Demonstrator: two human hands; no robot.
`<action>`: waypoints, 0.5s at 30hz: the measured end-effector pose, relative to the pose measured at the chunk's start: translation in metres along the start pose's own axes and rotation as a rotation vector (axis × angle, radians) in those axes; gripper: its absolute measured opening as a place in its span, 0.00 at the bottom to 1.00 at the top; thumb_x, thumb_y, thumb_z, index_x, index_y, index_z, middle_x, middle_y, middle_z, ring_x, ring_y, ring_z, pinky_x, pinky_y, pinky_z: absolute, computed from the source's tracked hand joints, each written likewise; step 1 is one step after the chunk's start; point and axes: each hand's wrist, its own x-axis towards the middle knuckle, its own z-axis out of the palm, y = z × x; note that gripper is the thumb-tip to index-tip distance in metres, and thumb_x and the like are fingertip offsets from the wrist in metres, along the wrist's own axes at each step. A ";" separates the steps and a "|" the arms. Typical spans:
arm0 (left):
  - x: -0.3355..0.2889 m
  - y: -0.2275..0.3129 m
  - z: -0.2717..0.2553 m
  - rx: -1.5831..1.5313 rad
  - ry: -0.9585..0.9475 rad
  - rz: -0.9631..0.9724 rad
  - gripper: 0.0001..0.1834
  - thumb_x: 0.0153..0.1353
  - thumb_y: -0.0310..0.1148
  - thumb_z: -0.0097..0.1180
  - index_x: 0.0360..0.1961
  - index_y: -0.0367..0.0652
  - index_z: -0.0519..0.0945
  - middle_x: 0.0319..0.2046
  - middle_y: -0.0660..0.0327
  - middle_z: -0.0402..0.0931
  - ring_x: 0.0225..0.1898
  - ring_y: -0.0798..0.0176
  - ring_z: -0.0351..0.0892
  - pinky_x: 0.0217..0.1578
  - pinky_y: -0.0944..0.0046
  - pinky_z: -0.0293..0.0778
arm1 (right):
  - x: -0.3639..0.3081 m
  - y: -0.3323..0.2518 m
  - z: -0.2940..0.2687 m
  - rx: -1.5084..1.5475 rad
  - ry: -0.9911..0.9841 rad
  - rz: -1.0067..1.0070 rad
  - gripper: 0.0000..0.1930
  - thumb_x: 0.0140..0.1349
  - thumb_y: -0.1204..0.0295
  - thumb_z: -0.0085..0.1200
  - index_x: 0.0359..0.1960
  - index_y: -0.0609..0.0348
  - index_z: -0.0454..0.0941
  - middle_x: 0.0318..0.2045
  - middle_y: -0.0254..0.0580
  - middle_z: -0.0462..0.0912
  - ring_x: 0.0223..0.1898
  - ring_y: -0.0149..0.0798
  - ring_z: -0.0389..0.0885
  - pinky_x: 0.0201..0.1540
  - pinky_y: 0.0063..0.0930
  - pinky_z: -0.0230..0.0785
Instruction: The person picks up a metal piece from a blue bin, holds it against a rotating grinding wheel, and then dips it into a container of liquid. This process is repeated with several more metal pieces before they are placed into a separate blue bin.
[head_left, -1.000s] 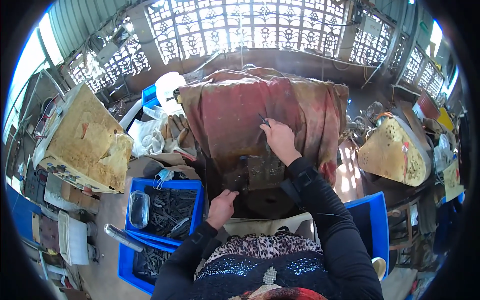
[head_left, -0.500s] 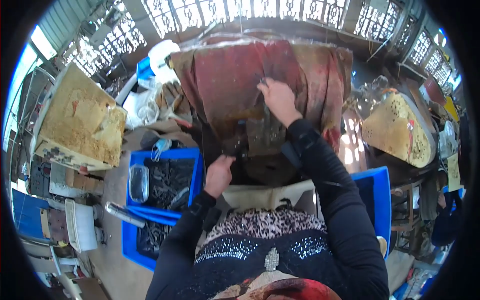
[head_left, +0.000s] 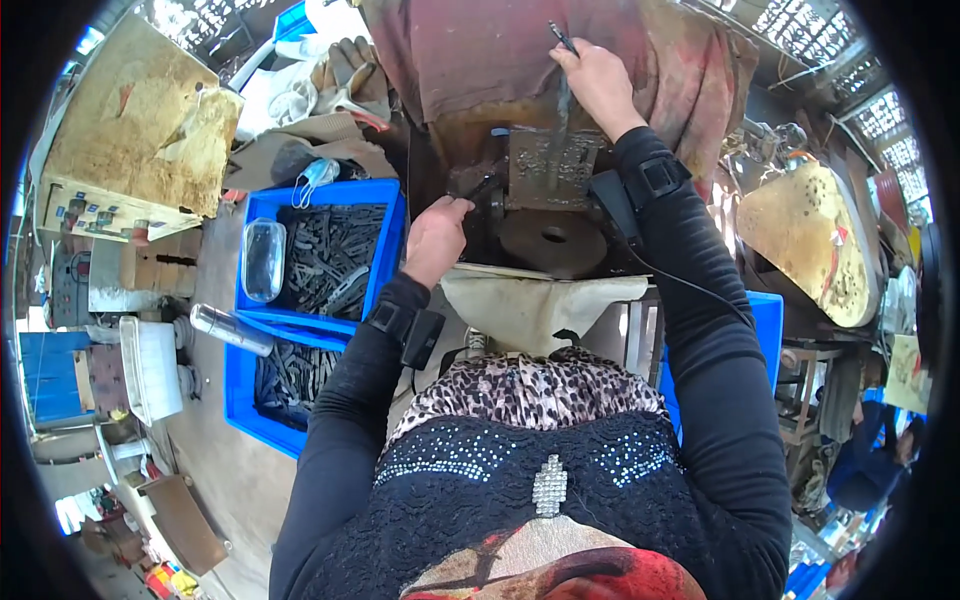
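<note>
My right hand (head_left: 602, 90) is raised over the reddish cloth (head_left: 480, 60), its fingers pinched on a slim dark metal piece (head_left: 563, 37) that juts up and left. Lower and to the left, my left hand (head_left: 437, 237) is closed on another small dark piece (head_left: 484, 186), which points toward the wet metal block (head_left: 552, 170). Nearer to me than that block lies a round grinding wheel (head_left: 570, 245) with a hole in its middle. What exact kind the dark pieces are cannot be made out.
Two blue bins (head_left: 392, 250) at my left hold many slim dark pieces (head_left: 335, 250). A clear plastic container (head_left: 264, 262) sits in the upper one. Another blue bin (head_left: 766, 340) stands at my right. Gloves (head_left: 350, 75) lie behind on the left; a yellowish machine guard (head_left: 810, 240) is at right.
The view has tipped down toward me, showing the wheel and bins more clearly. Both hands still hold their dark pieces; the right one remains above the cloth.
</note>
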 end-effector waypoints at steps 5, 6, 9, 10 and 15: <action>-0.004 0.002 0.000 0.008 -0.027 -0.009 0.15 0.50 0.18 0.52 0.38 0.43 0.82 0.32 0.52 0.78 0.37 0.44 0.79 0.37 0.51 0.76 | -0.005 0.002 0.005 -0.006 0.021 -0.046 0.17 0.66 0.57 0.49 0.39 0.60 0.78 0.36 0.57 0.83 0.41 0.60 0.80 0.43 0.49 0.73; -0.004 0.002 0.002 0.017 -0.035 -0.012 0.15 0.49 0.18 0.52 0.38 0.43 0.82 0.32 0.52 0.78 0.37 0.45 0.79 0.38 0.51 0.76 | 0.001 0.009 0.005 -0.012 0.027 -0.084 0.17 0.66 0.56 0.49 0.40 0.59 0.79 0.36 0.57 0.83 0.42 0.60 0.80 0.44 0.48 0.72; -0.009 -0.009 0.004 0.076 -0.022 -0.037 0.15 0.47 0.18 0.52 0.37 0.43 0.82 0.31 0.51 0.77 0.38 0.45 0.79 0.39 0.51 0.76 | 0.007 0.007 0.015 0.021 0.028 -0.167 0.19 0.65 0.55 0.51 0.40 0.61 0.80 0.34 0.60 0.82 0.43 0.59 0.80 0.46 0.47 0.70; -0.013 -0.012 0.000 0.104 -0.015 -0.027 0.15 0.47 0.19 0.52 0.36 0.43 0.82 0.31 0.51 0.77 0.38 0.45 0.79 0.39 0.51 0.75 | 0.006 -0.007 0.015 0.054 0.031 -0.165 0.20 0.63 0.56 0.52 0.36 0.64 0.81 0.32 0.63 0.81 0.42 0.59 0.80 0.46 0.48 0.71; 0.001 -0.017 0.011 0.103 0.029 0.042 0.13 0.47 0.22 0.53 0.36 0.43 0.82 0.31 0.52 0.78 0.38 0.46 0.79 0.40 0.51 0.76 | 0.007 -0.007 -0.001 0.091 0.044 -0.241 0.18 0.63 0.58 0.52 0.36 0.65 0.80 0.31 0.60 0.81 0.39 0.60 0.80 0.42 0.48 0.70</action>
